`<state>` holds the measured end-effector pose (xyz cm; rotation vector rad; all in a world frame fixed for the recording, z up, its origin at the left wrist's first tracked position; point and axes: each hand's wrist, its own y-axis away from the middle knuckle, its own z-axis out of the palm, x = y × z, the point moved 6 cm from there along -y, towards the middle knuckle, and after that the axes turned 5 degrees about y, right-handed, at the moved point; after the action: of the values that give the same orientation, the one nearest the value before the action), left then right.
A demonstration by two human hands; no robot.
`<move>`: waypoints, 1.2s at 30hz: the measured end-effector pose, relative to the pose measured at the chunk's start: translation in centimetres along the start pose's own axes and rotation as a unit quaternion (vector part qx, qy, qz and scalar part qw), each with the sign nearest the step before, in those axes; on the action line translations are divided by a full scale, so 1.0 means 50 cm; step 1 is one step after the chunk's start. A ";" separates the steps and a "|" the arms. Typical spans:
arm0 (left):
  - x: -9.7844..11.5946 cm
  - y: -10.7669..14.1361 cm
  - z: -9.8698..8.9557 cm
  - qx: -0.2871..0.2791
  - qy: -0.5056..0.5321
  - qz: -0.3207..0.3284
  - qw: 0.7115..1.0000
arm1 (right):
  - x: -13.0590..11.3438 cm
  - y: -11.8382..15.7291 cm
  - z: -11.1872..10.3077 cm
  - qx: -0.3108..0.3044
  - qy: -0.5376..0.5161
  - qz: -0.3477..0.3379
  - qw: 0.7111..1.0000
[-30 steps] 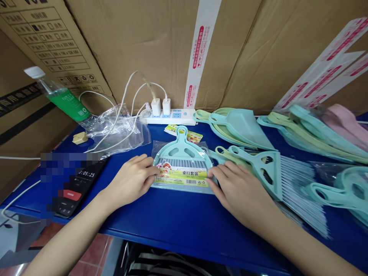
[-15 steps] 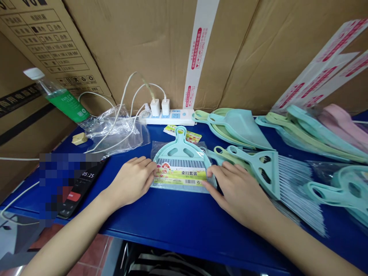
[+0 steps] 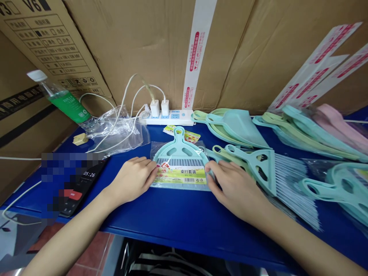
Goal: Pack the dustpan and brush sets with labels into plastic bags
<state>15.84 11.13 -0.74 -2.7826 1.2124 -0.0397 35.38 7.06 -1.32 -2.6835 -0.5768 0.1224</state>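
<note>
A light-blue dustpan and brush set [image 3: 179,151] lies flat on the blue table, handle pointing away from me. Clear plastic and a printed card with mushrooms and a barcode wrap it. My left hand [image 3: 135,178] is closed on the left edge of the wrapped set, fingers curled. On the opposite edge my right hand [image 3: 234,188] pinches the wrapping beside the card. Just right of it lie loose brushes [image 3: 260,170] in blue and green, bristles pointing right. Behind them rests a pile of loose dustpans [image 3: 235,124].
At the back stands a white power strip [image 3: 175,117] with chargers and cables. Crumpled clear plastic [image 3: 123,130], a tilted bottle [image 3: 67,103] and a phone [image 3: 83,184] are on the left. More dustpans [image 3: 319,130] and a wrapped set [image 3: 345,186] lie right. Cardboard boxes [image 3: 138,42] wall the back.
My right thumb has drawn back from the card to the edge of the set. The left hand keeps its hold. The view has shifted slightly, and the set stays in place.
</note>
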 end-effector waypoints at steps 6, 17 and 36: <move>-0.002 -0.001 -0.006 -0.010 0.010 -0.015 1.000 | 0.011 -0.002 0.004 -0.063 -0.155 0.068 0.984; -0.012 0.000 -0.007 -0.031 0.110 -0.097 0.989 | 0.043 -0.005 0.030 -0.046 -0.581 0.226 0.781; 0.053 0.004 0.003 -0.052 0.324 0.036 0.944 | 0.017 0.003 0.089 -0.085 -0.710 0.310 0.627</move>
<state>17.53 9.05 -0.97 -2.9024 1.4623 -0.9790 35.50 8.89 -5.48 -2.2120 0.0876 2.5539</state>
